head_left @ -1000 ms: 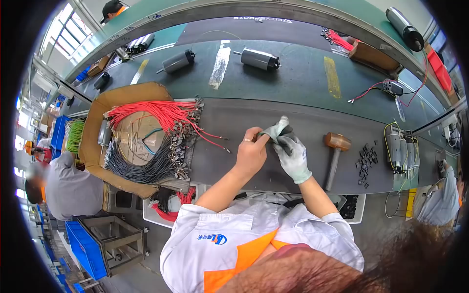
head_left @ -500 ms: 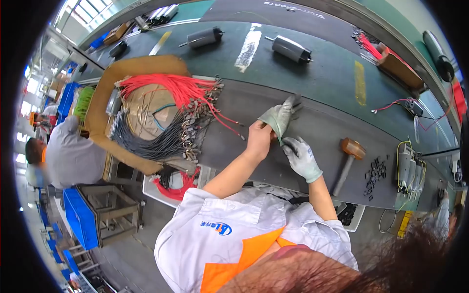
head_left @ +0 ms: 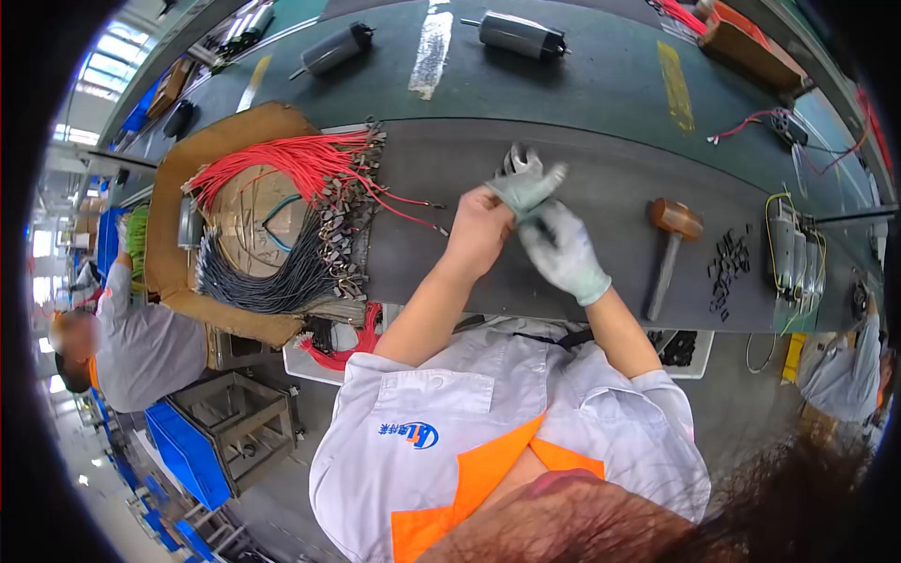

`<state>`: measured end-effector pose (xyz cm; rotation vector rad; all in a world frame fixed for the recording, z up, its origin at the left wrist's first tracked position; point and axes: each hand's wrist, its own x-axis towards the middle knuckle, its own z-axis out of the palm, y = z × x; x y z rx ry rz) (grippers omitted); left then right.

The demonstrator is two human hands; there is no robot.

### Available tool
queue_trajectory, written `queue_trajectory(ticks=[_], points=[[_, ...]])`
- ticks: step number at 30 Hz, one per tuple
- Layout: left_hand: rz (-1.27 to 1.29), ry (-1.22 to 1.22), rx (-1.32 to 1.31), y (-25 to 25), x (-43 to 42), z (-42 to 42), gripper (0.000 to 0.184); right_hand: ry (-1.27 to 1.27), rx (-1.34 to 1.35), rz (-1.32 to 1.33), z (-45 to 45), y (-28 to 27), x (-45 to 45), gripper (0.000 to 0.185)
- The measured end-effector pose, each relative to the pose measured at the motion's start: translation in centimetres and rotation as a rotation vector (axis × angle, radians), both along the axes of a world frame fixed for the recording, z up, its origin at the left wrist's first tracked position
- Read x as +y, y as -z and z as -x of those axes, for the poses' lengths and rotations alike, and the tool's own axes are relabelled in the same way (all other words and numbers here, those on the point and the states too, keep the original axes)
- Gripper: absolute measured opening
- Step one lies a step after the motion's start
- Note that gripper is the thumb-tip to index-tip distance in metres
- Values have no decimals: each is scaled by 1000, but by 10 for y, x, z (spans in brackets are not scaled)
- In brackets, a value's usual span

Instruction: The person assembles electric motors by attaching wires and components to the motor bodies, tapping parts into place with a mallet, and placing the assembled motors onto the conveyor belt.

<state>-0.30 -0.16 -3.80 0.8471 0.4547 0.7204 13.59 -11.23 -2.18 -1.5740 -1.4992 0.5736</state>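
My bare left hand is raised over the dark work mat, and a grey-green work glove covers its fingers. The loose glove fingers stick out up and right, partly blurred. How far my fingers reach inside cannot be seen. Just to the right, my right hand wears a pale glove, and its closed fingertips meet the lower edge of the other glove. A mallet with a brown head and grey handle lies right of my hands. Small black parts are scattered beyond it.
On the left, a cardboard box holds red cables and black cables with metal ends. Two grey cylindrical motors lie on the green belt. Wired silver units stand at right. A co-worker is at far left.
The view has shifted. The glove now sits lower and further over my left hand, its fingers more spread, and my right hand has come closer to it.
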Motion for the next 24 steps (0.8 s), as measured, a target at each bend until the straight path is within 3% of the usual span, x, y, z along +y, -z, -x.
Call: queue_trajectory(ticks=[2,4,6,8,13,17,21,24], points=[[115,187,18,-23,-17,16,44,243,241,143,-11,-10,-5,22],[93,171,17,-56,-32,35,53,455,471,-27,-25,-7,-15,24],[87,144,28,-84,-49,50,62,503,631,-47,-38,-24,-22,21],[71,163,-235,-107,-56,57,74,514,670,-45,-32,-27,-26,22],[204,270,-392,-132,-63,66,86,500,691,-44,-20,-17,-42,22],[-33,406,-570,-126,-58,60,94,491,710,-11,-14,-11,-45,21],[96,434,-622,-130,-60,60,95,480,647,41,-16,-3,-50,21],[401,328,-528,-149,-65,62,95,478,625,57,-13,-2,-51,21]])
